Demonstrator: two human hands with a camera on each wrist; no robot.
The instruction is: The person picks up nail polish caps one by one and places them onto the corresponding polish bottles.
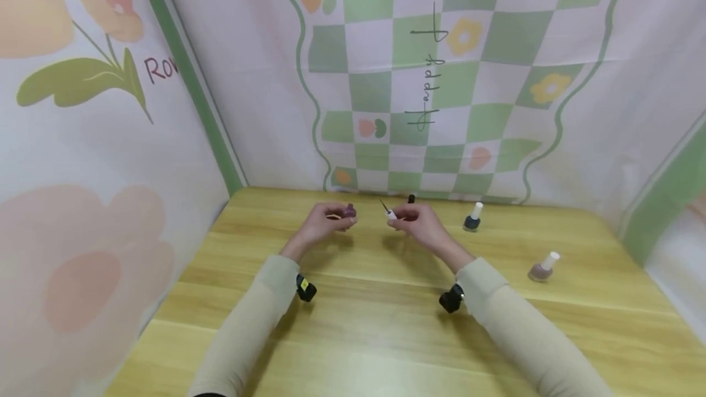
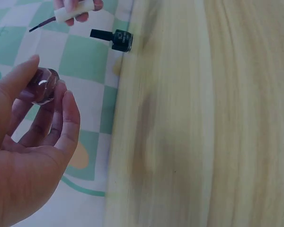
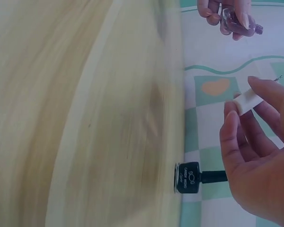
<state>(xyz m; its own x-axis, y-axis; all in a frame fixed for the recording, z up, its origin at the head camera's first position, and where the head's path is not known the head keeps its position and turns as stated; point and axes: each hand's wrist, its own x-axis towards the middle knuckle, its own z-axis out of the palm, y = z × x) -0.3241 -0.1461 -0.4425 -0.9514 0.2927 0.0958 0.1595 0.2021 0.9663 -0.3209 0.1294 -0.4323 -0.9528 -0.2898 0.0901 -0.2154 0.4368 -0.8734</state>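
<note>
My left hand (image 1: 325,223) pinches a small purple nail polish bottle (image 2: 41,86) between thumb and fingers, above the table. Its neck is uncapped, as the right wrist view shows. Level with it, a short way to the right, my right hand (image 1: 421,225) pinches a white nail polish cap (image 3: 249,100). A thin dark brush (image 1: 384,205) sticks out of the cap and points up and to the left. Cap and bottle are apart. Behind the right hand a black-capped dark nail polish bottle (image 2: 122,41) stands on the table, partly hidden in the head view.
To the right on the wooden table (image 1: 364,336) stand a dark blue nail polish bottle (image 1: 472,223) with a white cap and, nearer, a mauve nail polish bottle (image 1: 541,271), also white-capped. A checkered green and white curtain (image 1: 369,90) hangs at the table's back edge.
</note>
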